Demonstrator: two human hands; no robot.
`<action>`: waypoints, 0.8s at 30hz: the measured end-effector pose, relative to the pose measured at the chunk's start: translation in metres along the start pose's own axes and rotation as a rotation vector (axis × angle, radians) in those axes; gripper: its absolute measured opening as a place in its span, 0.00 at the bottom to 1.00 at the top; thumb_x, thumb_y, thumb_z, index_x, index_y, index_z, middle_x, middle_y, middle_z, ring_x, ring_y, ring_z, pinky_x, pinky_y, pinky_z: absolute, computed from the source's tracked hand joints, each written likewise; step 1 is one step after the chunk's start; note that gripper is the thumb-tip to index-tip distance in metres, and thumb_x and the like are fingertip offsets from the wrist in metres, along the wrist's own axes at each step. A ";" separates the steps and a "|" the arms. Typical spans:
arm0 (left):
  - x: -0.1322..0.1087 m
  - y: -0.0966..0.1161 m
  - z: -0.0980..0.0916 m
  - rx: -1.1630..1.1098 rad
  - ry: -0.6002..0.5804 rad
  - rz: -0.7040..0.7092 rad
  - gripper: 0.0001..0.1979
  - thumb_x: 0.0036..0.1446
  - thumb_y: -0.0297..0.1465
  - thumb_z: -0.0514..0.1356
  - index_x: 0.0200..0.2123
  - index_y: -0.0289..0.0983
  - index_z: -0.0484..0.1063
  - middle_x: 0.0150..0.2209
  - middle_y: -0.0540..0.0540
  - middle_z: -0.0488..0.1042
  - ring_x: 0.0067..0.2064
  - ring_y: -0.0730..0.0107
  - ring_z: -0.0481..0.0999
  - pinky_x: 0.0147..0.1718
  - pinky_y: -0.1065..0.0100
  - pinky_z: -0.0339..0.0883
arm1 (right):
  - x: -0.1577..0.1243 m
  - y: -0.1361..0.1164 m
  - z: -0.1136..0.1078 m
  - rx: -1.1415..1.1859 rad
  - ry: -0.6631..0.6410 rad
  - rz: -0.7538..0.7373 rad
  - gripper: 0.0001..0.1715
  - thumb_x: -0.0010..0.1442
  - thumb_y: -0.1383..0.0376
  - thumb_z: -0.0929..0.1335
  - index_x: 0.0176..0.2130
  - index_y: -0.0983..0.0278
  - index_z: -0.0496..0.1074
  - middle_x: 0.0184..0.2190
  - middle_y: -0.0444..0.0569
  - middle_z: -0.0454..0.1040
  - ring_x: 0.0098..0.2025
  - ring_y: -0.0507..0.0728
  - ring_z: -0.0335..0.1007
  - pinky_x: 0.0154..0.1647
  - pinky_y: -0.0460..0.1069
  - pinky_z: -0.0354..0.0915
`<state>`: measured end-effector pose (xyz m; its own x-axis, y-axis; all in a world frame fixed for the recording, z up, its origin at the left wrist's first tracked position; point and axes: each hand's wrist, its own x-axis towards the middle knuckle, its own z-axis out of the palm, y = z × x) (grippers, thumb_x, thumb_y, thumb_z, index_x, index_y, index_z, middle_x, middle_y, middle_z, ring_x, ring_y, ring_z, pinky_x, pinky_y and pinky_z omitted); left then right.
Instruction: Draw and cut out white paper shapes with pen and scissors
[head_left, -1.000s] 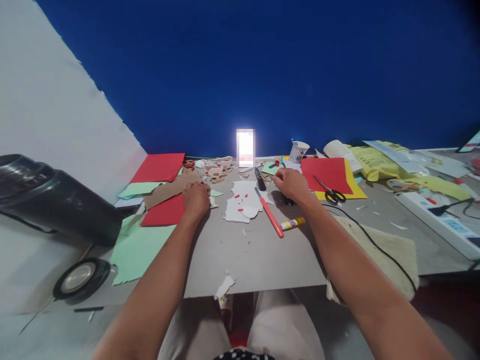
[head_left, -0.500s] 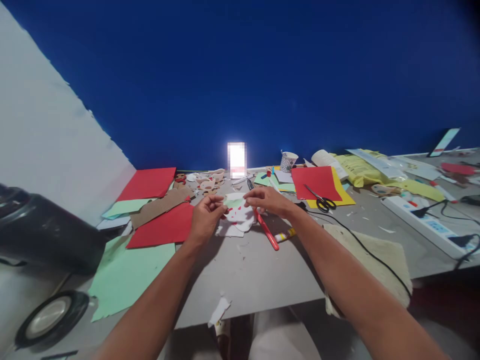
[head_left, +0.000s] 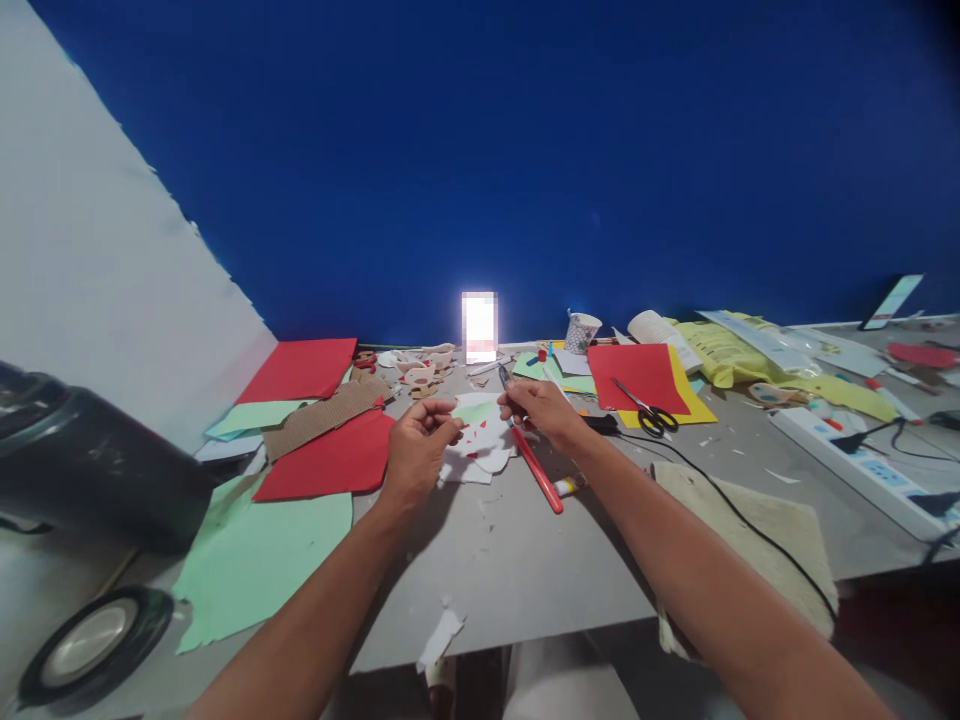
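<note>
White paper pieces (head_left: 491, 445) with small red bits and a pale green patch lie at the middle of the grey table. At their left side is my left hand (head_left: 425, 437), thumb and fingertips pinched together on something too small to make out. My right hand (head_left: 541, 408) is over the right edge of the paper, its fingers also closed; what they hold, if anything, is hidden. A red stick-like tool (head_left: 538, 470) lies just below my right hand, beside a small yellow and white tube (head_left: 570, 485).
Red sheets (head_left: 326, 455), corrugated cardboard (head_left: 330, 415) and green paper (head_left: 270, 560) lie left. Black-handled scissors (head_left: 654, 420) rest on red and yellow sheets at right, near a cloth (head_left: 757, 530) and power strip (head_left: 862, 470). A lit phone (head_left: 480, 328) stands by the wall.
My right hand has drawn its fingers together and come slightly down and right. My left hand stays pinched beside the paper. The whole view has shifted slightly.
</note>
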<state>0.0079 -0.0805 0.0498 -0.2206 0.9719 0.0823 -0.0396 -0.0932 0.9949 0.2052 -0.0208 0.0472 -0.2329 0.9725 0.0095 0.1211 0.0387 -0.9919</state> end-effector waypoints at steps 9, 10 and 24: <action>-0.005 -0.001 0.004 0.025 -0.105 -0.024 0.14 0.45 0.36 0.68 0.36 0.39 0.75 0.28 0.52 0.74 0.25 0.72 0.71 0.27 0.68 0.65 | -0.008 0.003 0.019 -0.175 -0.150 -0.113 0.05 0.53 0.65 0.72 0.29 0.65 0.76 0.24 0.44 0.75 0.26 0.50 0.66 0.27 0.45 0.59; -0.006 0.001 0.004 0.061 -0.134 -0.024 0.11 0.46 0.36 0.67 0.33 0.39 0.75 0.27 0.51 0.74 0.25 0.71 0.71 0.26 0.68 0.65 | -0.009 0.003 0.020 -0.233 -0.163 -0.124 0.04 0.53 0.66 0.72 0.28 0.65 0.76 0.23 0.43 0.74 0.25 0.50 0.65 0.27 0.45 0.58; -0.007 -0.005 0.003 0.041 -0.188 -0.186 0.11 0.44 0.36 0.68 0.21 0.37 0.70 0.18 0.53 0.65 0.21 0.76 0.64 0.22 0.71 0.59 | -0.021 -0.002 0.037 -0.520 0.020 -0.433 0.02 0.55 0.69 0.71 0.30 0.64 0.73 0.29 0.43 0.75 0.30 0.51 0.64 0.34 0.47 0.58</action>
<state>0.0123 -0.0863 0.0444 -0.0281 0.9950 -0.0961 -0.0221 0.0955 0.9952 0.1746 -0.0502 0.0446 -0.3474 0.8481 0.4001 0.4702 0.5267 -0.7081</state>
